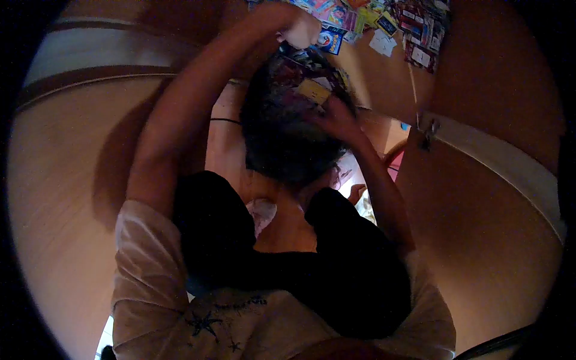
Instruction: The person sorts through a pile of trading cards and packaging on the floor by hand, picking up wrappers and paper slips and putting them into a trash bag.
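My left hand point(302, 31) is at the top, its fingers curled closed at the near edge of a spread of trading cards point(336, 15). A blue-backed trading card point(329, 39) lies right against its fingers; whether they grip it I cannot tell. Below, a dark round bag or bin point(270, 141) holds a jumble of cards. My right hand point(337, 122) reaches into it from the right, fingers apart, dim and partly blurred. Close to its fingertips is a yellow card point(314, 91). I see no clear grip on it.
More cards point(420, 36) cover the wooden surface at the top right. Wooden panels point(492, 198) stand on both sides. My dark-trousered legs point(216, 222) are bent around the container. A pale pink object point(262, 215) lies on the wooden floor point(288, 225).
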The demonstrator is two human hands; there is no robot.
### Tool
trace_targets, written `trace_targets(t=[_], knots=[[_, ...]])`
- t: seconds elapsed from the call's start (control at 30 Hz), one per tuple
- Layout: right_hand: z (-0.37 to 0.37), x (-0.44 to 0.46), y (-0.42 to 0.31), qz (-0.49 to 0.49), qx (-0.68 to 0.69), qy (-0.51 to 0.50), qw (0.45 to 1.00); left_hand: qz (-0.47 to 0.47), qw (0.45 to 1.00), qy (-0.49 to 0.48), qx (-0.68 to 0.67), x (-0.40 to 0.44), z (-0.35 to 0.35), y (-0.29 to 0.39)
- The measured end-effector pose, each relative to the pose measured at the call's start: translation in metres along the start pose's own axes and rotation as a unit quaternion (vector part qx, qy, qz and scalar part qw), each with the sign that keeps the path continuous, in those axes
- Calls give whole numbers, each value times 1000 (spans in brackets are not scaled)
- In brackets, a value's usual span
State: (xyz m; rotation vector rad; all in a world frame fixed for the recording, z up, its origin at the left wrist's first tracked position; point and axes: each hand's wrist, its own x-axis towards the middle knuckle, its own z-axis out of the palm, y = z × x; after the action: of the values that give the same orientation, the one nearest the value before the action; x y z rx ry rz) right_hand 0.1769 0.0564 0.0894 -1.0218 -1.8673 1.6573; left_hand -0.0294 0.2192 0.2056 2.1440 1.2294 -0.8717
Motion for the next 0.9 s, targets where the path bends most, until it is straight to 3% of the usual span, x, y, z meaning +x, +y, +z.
trace_targets(t=[0.07,0.13,0.17,0.23,0.37,0.43,0.53,0.63,0.77,0.8,0.87,0.9], knots=[[-7,8,4,-36,-5,16,999,2,1000,-8,4,8,-4,2],[-18,13,6,21,-89,-88,992,2,1000,-13,5,13,-7,1],[-18,12,12,22,-89,-87,992,3,1000,-14,3,15,-6,0],[-12,8,25,123,-202,-97,967,2,1000,-21,4,21,-9,-3],[-15,3,-5,118,-223,-49,966,15,1000,-24,1,27,-10,-6],[-16,-1,-15,66,-242,-7,968,21,999,-25,0,29,-10,-9],[-18,-6,-14,155,-257,-22,954,33,999,-34,3,32,-8,-12],[-25,-14,-32,96,-275,-22,956,41,998,-40,6,35,-7,-15],[-26,-20,-64,137,-332,-30,933,44,997,-54,13,40,-10,-15],[-29,-12,-85,182,-350,-164,904,41,997,-59,16,41,-12,-15],[-21,-13,-96,224,-361,-292,857,36,997,-64,24,45,-16,-11],[-11,-22,-90,60,-360,-168,916,34,997,-65,27,47,-17,-9]])
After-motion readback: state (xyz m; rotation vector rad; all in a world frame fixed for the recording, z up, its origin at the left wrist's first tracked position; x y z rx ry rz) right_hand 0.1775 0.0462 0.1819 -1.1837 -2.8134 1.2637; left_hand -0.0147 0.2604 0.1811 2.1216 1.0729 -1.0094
